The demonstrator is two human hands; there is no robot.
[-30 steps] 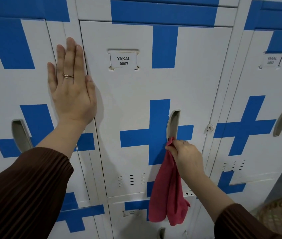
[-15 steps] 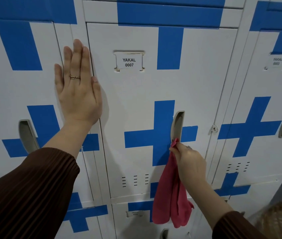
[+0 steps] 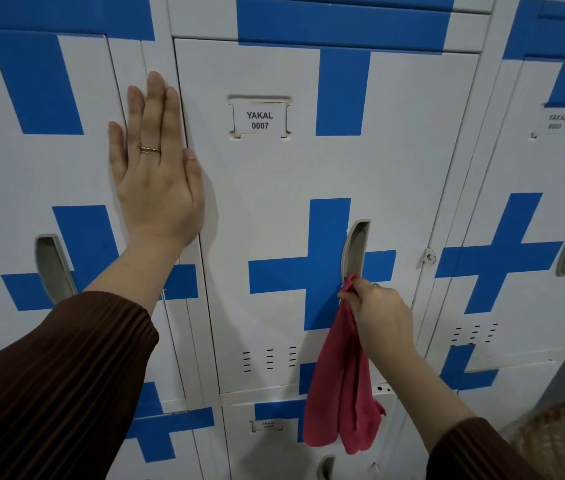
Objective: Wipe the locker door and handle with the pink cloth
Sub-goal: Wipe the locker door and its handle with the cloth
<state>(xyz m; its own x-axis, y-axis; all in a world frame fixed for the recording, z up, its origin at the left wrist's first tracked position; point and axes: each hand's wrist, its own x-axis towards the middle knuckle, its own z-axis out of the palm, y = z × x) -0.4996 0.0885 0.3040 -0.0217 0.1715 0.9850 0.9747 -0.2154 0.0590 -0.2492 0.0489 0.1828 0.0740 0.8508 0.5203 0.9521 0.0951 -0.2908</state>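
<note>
Pink cloth (image 3: 341,386) pinched (hanging) by right hand (image 3: 379,315) at handle (image 3: 355,249).

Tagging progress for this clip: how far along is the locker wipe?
Done: nothing visibly; no wipe marks show on the YAKAL 0007 door. In hand: the right hand pinches the pink cloth at the lower end of the recessed handle, the rest hanging; the left hand lies flat at the door's left edge. Left: likely the upper handle, then the door panel.

Head cam, single view, faces fwd/down, close to locker door (image 3: 274,209)
</note>
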